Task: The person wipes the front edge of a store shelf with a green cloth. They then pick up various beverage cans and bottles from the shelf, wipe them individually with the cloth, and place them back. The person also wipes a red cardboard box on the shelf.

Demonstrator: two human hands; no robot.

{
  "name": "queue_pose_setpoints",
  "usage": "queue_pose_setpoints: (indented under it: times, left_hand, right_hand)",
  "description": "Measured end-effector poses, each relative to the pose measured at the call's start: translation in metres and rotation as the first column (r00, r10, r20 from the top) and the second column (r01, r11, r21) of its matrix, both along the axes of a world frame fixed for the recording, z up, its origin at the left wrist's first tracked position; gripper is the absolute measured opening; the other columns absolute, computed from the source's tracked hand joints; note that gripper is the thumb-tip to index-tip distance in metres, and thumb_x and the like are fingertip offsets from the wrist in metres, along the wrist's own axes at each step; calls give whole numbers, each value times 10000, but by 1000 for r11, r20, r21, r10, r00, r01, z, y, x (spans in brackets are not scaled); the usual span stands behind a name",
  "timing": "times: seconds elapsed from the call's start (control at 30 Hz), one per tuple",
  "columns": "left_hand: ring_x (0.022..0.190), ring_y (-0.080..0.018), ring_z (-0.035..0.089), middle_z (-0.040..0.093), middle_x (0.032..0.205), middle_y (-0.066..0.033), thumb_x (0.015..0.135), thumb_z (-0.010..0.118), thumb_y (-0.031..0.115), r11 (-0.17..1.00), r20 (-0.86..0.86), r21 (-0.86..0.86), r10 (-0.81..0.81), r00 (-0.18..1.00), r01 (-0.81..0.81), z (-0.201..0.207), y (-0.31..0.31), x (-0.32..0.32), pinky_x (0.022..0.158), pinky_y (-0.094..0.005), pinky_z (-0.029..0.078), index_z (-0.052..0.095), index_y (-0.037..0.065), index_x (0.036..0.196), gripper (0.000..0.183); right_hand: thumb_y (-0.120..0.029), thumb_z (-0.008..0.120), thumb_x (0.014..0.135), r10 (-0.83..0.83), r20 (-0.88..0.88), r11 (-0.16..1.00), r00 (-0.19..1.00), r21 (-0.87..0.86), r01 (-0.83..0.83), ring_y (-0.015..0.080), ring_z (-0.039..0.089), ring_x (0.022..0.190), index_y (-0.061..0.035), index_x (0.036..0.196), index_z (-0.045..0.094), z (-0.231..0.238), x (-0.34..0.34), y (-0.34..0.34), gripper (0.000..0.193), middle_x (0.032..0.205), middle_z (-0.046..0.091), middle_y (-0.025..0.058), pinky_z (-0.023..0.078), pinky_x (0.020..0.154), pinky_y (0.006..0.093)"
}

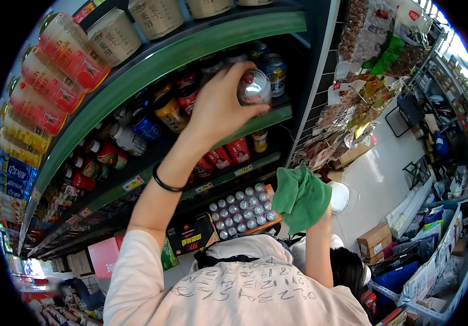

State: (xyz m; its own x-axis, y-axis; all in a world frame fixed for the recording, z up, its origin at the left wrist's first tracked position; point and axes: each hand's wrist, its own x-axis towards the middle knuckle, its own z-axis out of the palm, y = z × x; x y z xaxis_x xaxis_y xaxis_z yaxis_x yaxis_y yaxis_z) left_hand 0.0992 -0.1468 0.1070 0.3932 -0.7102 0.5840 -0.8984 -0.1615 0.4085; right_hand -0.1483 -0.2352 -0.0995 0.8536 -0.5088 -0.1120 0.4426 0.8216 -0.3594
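My left hand [220, 103] reaches into the upper drinks shelf with its fingers curled round a silvery-white can [255, 89]. Right beside it stands a blue and yellow can [274, 73]. Left of my wrist are a yellow-brown can [169, 111] and a blue can [146, 126]. Below and to the right, my right hand [324, 217] grips a green cloth [300, 198], which covers most of the fingers. The cloth hangs in front of the shelf's end, apart from the cans.
A green shelf edge [228, 39] runs above my left hand, with jars and pink bottles [74, 51] over it. A tray of silver-topped cans [243, 209] lies low down. Snack bags [367, 32] hang at right, and cardboard boxes [374, 242] stand on the floor.
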Motion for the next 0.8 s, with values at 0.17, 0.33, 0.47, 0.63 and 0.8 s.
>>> queue_pose_setpoints:
  times: [0.17, 0.33, 0.47, 0.63, 0.8]
  left_hand:
    - [1094, -315, 599, 683, 1121, -110, 610, 888, 310, 978, 291, 173, 65, 955, -119, -3, -27, 34, 998, -427, 371, 617, 112, 1207, 684]
    - [1095, -327, 595, 686, 1109, -131, 622, 873, 391, 943, 353, 224, 155, 923, -244, -15, -44, 58, 1009, -426, 337, 613, 76, 1241, 741]
    - [1086, -334, 599, 694, 1057, -155, 638, 862, 420, 930, 391, 219, 192, 900, -294, -22, -53, 65, 1004, -429, 336, 615, 32, 1229, 749]
    - [1059, -340, 602, 697, 1006, -158, 653, 847, 460, 919, 413, 219, 218, 885, -328, -29, -57, 70, 974, -446, 340, 634, 24, 1200, 732]
    - [1219, -323, 534, 642, 1208, -169, 638, 849, 503, 899, 412, 241, 246, 877, -365, -36, -58, 77, 1058, -502, 287, 600, 31, 1248, 810]
  right_hand:
    - [-312, 471, 1004, 48, 76, 998, 996, 38, -51, 321, 647, 1088, 73, 1316, 509, -7, -5, -11, 496, 1270, 616, 213, 542, 939, 440]
    - [-403, 399, 1006, 76, 147, 996, 986, 28, -81, 360, 610, 1164, 63, 1350, 487, -15, -5, -23, 586, 1326, 577, 234, 516, 987, 491]
    - [-392, 402, 1006, 80, 135, 997, 988, 9, -82, 363, 610, 1160, 65, 1359, 473, -17, -6, -30, 582, 1326, 576, 232, 517, 984, 490]
    - [-445, 375, 1012, 127, 188, 992, 974, -10, -128, 367, 604, 1164, 45, 1373, 462, -17, -1, -32, 614, 1318, 578, 230, 507, 992, 497]
    - [-512, 338, 1013, 124, 145, 989, 982, 63, -134, 367, 591, 1183, 8, 1379, 474, -21, -2, -32, 650, 1326, 574, 221, 497, 1000, 510]
